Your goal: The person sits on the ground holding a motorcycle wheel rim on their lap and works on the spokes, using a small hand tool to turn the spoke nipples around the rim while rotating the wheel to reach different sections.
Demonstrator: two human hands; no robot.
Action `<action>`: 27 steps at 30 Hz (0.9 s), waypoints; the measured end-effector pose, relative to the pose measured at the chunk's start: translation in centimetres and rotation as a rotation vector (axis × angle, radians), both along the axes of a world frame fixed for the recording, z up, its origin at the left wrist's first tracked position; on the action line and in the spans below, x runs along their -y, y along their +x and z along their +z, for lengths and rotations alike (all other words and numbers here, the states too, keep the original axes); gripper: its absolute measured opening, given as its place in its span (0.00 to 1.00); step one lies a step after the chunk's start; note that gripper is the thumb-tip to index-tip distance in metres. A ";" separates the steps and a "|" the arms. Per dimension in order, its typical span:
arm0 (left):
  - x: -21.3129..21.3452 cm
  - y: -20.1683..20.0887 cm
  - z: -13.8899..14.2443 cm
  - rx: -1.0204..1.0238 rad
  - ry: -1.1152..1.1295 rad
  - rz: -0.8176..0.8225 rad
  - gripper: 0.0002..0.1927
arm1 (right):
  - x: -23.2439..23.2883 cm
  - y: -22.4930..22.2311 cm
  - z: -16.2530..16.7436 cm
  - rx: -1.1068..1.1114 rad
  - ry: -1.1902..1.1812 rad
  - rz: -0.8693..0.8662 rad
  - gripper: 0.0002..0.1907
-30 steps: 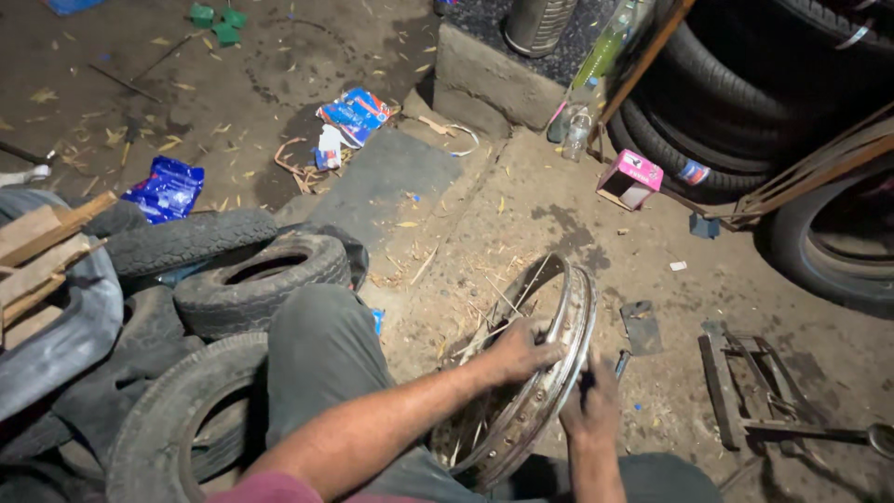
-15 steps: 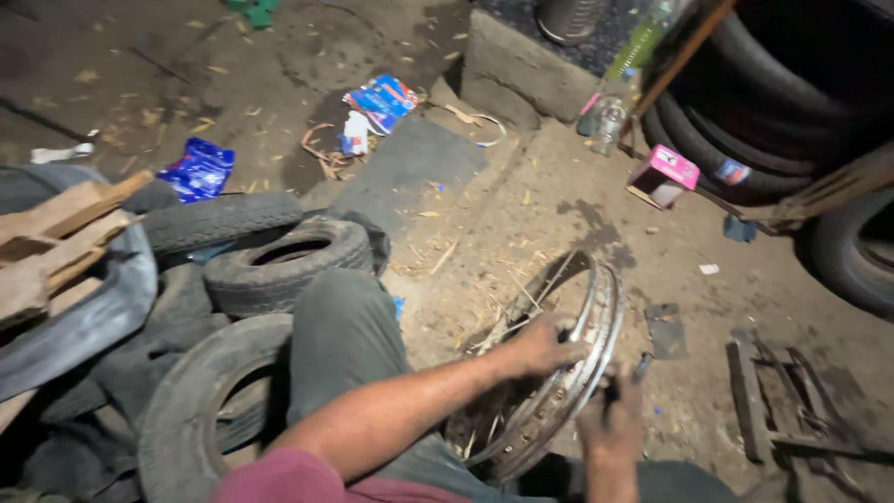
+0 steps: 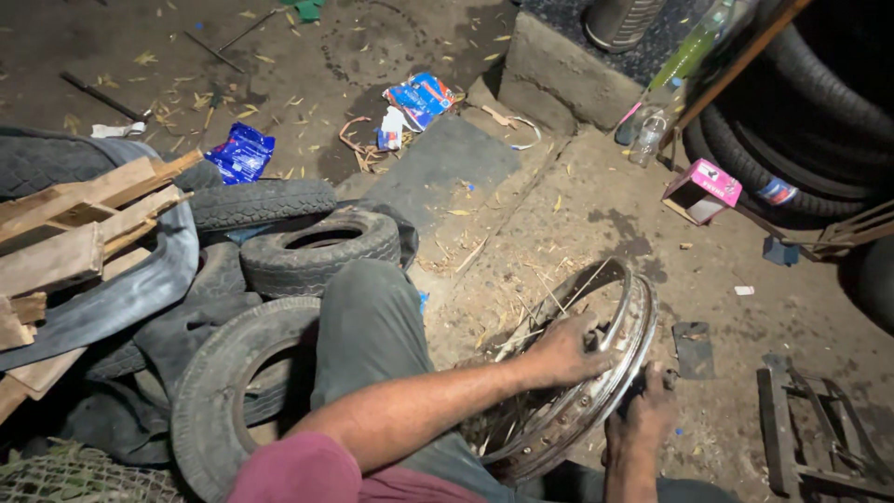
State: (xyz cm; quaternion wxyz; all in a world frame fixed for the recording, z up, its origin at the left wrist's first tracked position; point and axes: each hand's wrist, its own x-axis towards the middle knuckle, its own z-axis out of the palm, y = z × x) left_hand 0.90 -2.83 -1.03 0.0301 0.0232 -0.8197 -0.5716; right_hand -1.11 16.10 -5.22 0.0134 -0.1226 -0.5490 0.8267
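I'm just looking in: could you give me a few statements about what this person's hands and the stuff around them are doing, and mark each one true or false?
1. The left hand rests on the metal wheel rim. True.
2. The rim lies flat on a workbench. False: it stands tilted on the dirt floor.
3. The right hand is at the rim's outer edge. True.
4. The pink box sits on the stacked tyres. False: it lies on the floor, far from them.
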 end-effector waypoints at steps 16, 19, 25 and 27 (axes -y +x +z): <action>2.2 4.1 7.9 -0.257 -0.016 0.185 0.25 | 3.2 0.6 -3.7 -0.090 -0.351 0.527 0.14; 2.8 4.3 8.9 -0.360 -0.043 0.234 0.21 | 4.7 0.8 -3.5 0.113 -0.685 0.530 0.19; 3.9 3.8 7.9 -0.430 -0.172 0.368 0.19 | 7.7 0.2 -3.0 0.119 -0.762 0.630 0.21; 4.6 3.0 7.1 -0.471 -0.294 0.428 0.21 | 8.9 -0.4 -2.8 0.093 -0.747 0.620 0.21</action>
